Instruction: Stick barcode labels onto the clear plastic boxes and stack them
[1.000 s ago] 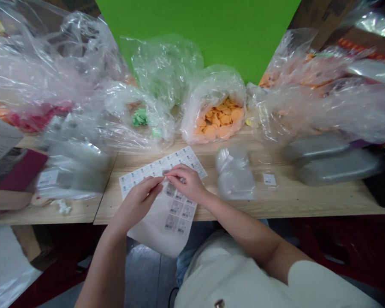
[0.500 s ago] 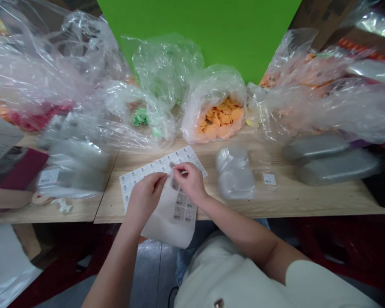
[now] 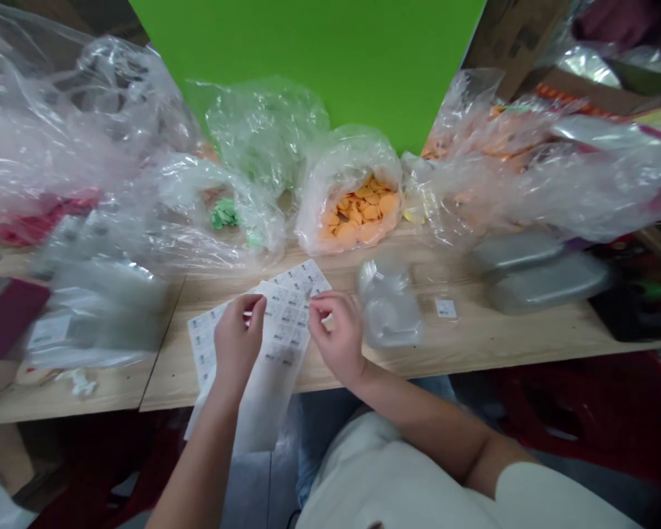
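A white sheet of barcode stickers (image 3: pixel 286 308) lies over the front edge of the wooden table (image 3: pixel 496 338), partly hanging off. My left hand (image 3: pixel 238 339) pinches the sheet's upper edge, thumb and fingers closed on it. My right hand (image 3: pixel 336 334) is just right of the sheet, fingertips pinched on something too small to make out, perhaps a peeled sticker. A small clear plastic bag (image 3: pixel 388 308) lies right of my right hand, and one loose barcode sticker (image 3: pixel 446 308) sits on the table past it.
Open clear bags stand along the back: orange discs (image 3: pixel 358 213), green pieces (image 3: pixel 224 214), red pieces (image 3: pixel 27 220) at left. Grey packets (image 3: pixel 540 272) lie at right, more packets with labels (image 3: pixel 88 316) at left. A green screen fills the background.
My right hand has pulled off the sheet to the right with its fingertips pinched. My left hand lifted the sheet's edge. The view shifted slightly left and down.
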The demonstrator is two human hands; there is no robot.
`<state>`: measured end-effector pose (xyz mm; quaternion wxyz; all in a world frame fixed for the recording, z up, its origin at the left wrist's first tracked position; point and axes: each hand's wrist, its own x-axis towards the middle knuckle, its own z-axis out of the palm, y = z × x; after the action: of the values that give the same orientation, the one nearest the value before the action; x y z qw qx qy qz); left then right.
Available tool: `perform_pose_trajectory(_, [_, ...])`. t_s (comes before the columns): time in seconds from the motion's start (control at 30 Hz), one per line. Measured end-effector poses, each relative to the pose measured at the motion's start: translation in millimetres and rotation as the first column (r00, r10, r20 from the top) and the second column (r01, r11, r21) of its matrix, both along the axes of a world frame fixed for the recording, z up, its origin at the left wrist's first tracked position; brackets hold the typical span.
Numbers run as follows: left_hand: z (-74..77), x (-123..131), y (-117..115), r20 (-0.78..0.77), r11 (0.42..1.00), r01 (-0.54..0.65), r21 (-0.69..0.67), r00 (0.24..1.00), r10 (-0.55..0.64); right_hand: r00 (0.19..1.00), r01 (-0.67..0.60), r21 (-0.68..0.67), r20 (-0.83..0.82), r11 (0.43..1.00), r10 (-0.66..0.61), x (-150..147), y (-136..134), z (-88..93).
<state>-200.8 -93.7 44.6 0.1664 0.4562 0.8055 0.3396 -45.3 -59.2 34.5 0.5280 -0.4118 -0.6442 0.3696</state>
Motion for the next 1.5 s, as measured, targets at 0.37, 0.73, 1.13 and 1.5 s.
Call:
perform_pose_trajectory(0.37, [47.5,86.9,-30.8,0.854,0.972,0.221,0.073,0.490,-0.176,0.949,-0.236,-0.131,0.182,0.963,0.257,96.3,1.4,58.6])
perform_pose_trajectory(0.73, [-7.0,157.9,16.4,0.034,0.799,0.547,0.250,0.820,-0.572,0.985,-0.107,-0.357,0.091,0.928,0.149,165.3,57.9,41.8])
perform_pose_trajectory(1.13, [5.7,172.1,21.6,0.341,0.896,0.324,0.304,0.841,-0.420,0.969,-0.063,-0.280,0.211,0.958,0.125,158.8,49.9,29.1])
perform_pose_trajectory(1.5, [-5.0,174.8,27.1,0.272,0.902,0.300,0.311,0.881,-0.387,0.819,0.107,0.103,0.555,0.989,-0.146,167.9,51.0,24.6])
